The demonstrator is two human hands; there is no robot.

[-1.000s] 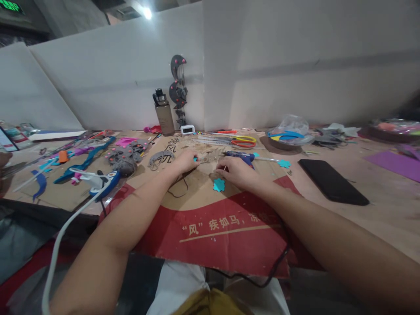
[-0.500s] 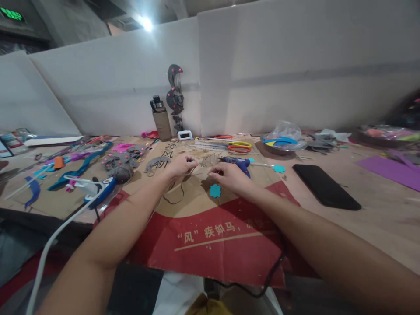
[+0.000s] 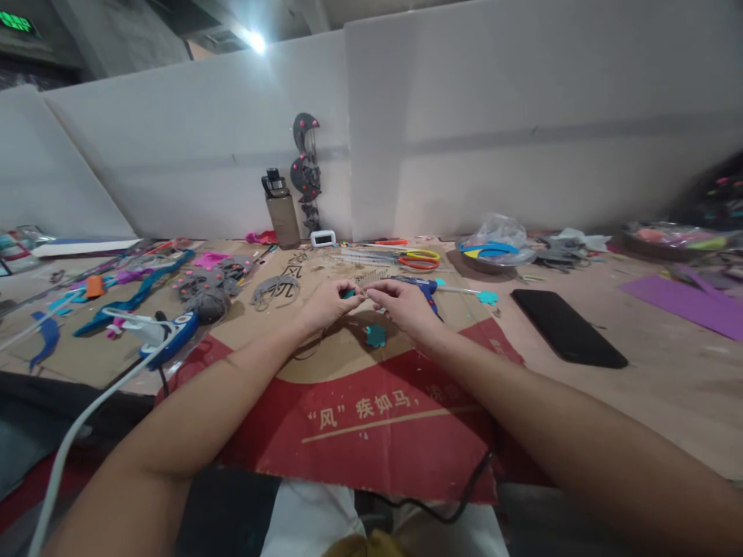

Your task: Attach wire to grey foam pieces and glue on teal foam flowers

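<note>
My left hand (image 3: 328,306) is closed, pinching a small teal piece (image 3: 348,294) that shows between its fingertips; its shape is mostly hidden. My right hand (image 3: 403,305) meets it fingertip to fingertip, thumb and forefinger pressed together; what they grip is too small to make out. A dark thin cord (image 3: 307,348) trails below the left hand. Just under both hands, a teal flower-shaped cutout (image 3: 375,335) lies on the red and brown cardboard (image 3: 371,449). Behind the right hand, partly covered by it, is a blue glue gun (image 3: 428,288).
A black phone (image 3: 567,327) lies to the right. Scissors (image 3: 419,259) and a bottle (image 3: 282,213) stand or lie behind. Grey yarn pieces (image 3: 212,286) and a blue power strip (image 3: 171,340) with a white cable are on the left. A plastic-wrapped bowl (image 3: 493,251) sits at back right.
My hands were apart and have come together at the fingertips. The teal piece in the left hand now shows more clearly. The view has shifted slightly.
</note>
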